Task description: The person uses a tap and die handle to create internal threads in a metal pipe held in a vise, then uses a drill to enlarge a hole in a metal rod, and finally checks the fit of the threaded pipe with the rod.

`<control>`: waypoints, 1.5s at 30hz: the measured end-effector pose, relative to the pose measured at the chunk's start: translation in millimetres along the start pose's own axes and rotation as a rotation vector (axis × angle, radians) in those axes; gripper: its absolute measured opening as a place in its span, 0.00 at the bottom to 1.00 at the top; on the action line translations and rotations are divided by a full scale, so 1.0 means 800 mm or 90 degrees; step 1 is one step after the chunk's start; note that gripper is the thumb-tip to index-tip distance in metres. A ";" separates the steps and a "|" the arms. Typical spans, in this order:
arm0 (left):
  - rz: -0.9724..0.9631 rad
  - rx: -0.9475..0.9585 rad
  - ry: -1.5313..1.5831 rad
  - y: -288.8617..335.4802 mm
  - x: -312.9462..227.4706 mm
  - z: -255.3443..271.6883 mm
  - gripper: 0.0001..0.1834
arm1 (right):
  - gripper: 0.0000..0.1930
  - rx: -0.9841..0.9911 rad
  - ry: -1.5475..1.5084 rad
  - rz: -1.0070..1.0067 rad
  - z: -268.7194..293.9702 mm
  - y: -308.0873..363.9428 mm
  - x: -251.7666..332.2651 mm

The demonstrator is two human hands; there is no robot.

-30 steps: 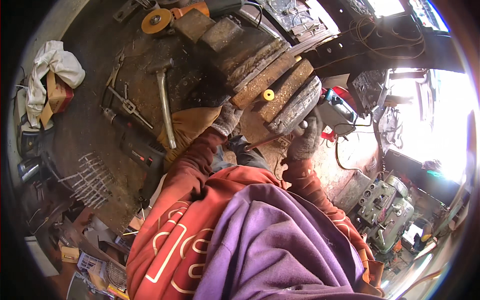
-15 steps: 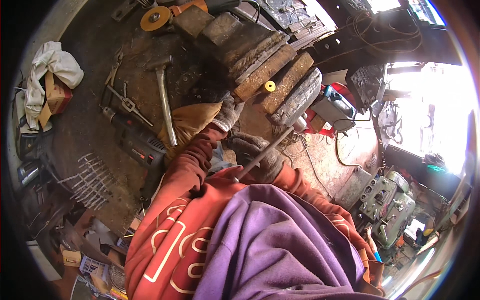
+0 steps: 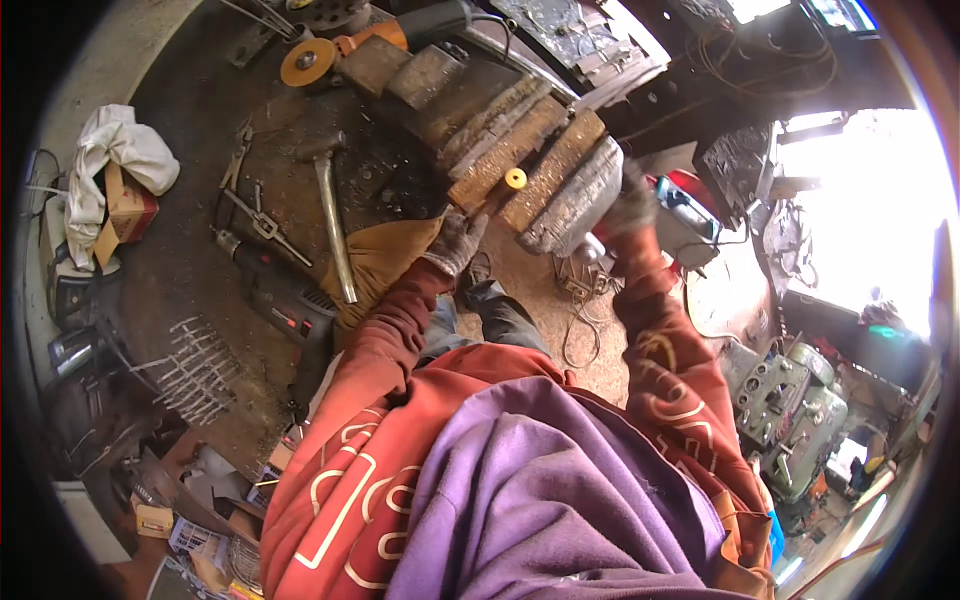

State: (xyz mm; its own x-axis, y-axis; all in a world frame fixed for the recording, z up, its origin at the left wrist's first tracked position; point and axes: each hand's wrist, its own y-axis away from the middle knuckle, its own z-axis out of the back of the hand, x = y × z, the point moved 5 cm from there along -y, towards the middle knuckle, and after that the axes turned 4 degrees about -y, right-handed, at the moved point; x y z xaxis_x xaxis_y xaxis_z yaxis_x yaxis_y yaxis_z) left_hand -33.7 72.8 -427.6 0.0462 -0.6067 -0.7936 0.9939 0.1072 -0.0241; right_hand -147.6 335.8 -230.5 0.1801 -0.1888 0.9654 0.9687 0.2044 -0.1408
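A large, worn bench vise [image 3: 568, 205] stands ahead of me, its thick jaws angled and dusted with shavings. A small yellow round piece with a dark centre [image 3: 515, 179] sits in the gap between the jaws. My left hand [image 3: 455, 245], in a grey knit glove, is at the near end of the left jaw, fingers together; what they hold is hidden. My right hand [image 3: 630, 200], also gloved and smeared by motion, is beside the outer right side of the vise. The vise's round screw end [image 3: 590, 248] shows below it.
On the dark bench at left lie a hammer [image 3: 335, 220], a power drill [image 3: 270, 285], a brown cloth [image 3: 375, 258] and a welded metal grid [image 3: 195, 370]. An angle grinder [image 3: 370, 38] lies behind. At right are a blue-and-red device [image 3: 685, 215] and a green machine [image 3: 795, 410].
My right hand has moved up and right, from beside the vise's handle rod to the vise's outer side. The rod no longer shows. My left hand stays by the jaw.
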 end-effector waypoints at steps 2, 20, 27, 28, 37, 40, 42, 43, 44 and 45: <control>-0.113 -0.070 0.002 -0.012 -0.024 0.006 0.26 | 0.17 0.094 0.067 -0.221 -0.046 0.073 -0.084; -0.053 0.022 0.033 -0.010 -0.045 0.047 0.24 | 0.32 -0.081 -0.845 -0.564 -0.110 0.191 0.268; -0.143 -0.126 -0.011 -0.009 -0.068 0.059 0.17 | 0.36 -0.281 -0.080 0.230 -0.073 0.123 0.325; -0.139 -0.126 0.000 -0.009 -0.065 0.055 0.18 | 0.34 -0.226 0.038 0.299 -0.068 0.117 0.319; -0.045 -0.155 0.105 -0.003 0.009 0.000 0.23 | 0.19 -0.053 0.751 0.639 -0.051 -0.010 0.332; 0.020 -0.066 0.172 -0.007 -0.057 0.043 0.21 | 0.19 -0.049 0.714 0.496 0.002 -0.042 0.279; 0.005 -0.065 0.134 -0.010 -0.062 0.048 0.19 | 0.21 -0.007 0.764 0.466 -0.004 -0.045 0.274; -0.010 -0.087 0.132 -0.010 -0.057 0.045 0.18 | 0.23 0.029 0.812 0.460 -0.012 -0.045 0.282; -0.006 -0.096 0.130 -0.016 -0.056 0.036 0.17 | 0.26 0.126 0.872 0.424 -0.011 -0.046 0.289; 0.006 -0.101 0.119 -0.017 -0.048 0.030 0.17 | 0.28 0.221 0.929 0.389 -0.010 -0.049 0.290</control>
State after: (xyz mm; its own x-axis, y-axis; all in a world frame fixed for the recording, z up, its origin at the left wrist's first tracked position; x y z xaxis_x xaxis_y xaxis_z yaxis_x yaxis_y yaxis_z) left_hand -46.3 76.0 -381.9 0.0216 -0.4501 -0.8927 0.9648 0.2436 -0.0995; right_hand -142.3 276.1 -3.1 0.7008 -0.6639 -0.2612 0.6481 0.7454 -0.1557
